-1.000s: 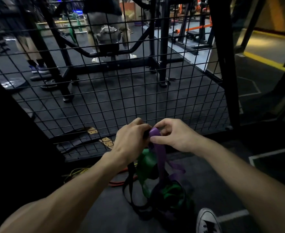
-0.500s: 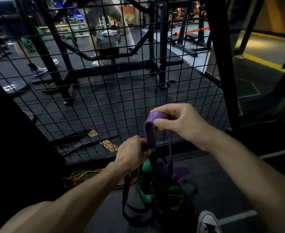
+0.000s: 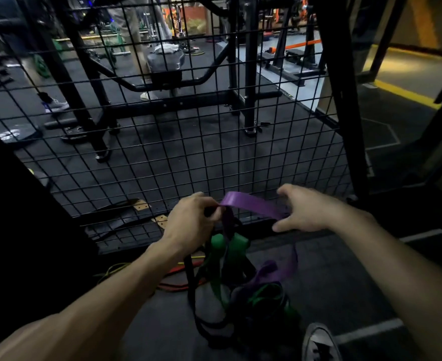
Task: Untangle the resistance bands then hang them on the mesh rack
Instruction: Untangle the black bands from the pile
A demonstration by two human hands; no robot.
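- Resistance bands hang tangled between the hands, low before the mesh rack; none hung.
- Left hand grips the bunch; right hand pinches the purple band, stretching it free.

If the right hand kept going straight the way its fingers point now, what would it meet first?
The right hand points left along the flat purple resistance band it holds, toward the left hand gripping the other end. It would likely meet that hand first; the black wire mesh rack seems farther back, though depth is unclear.
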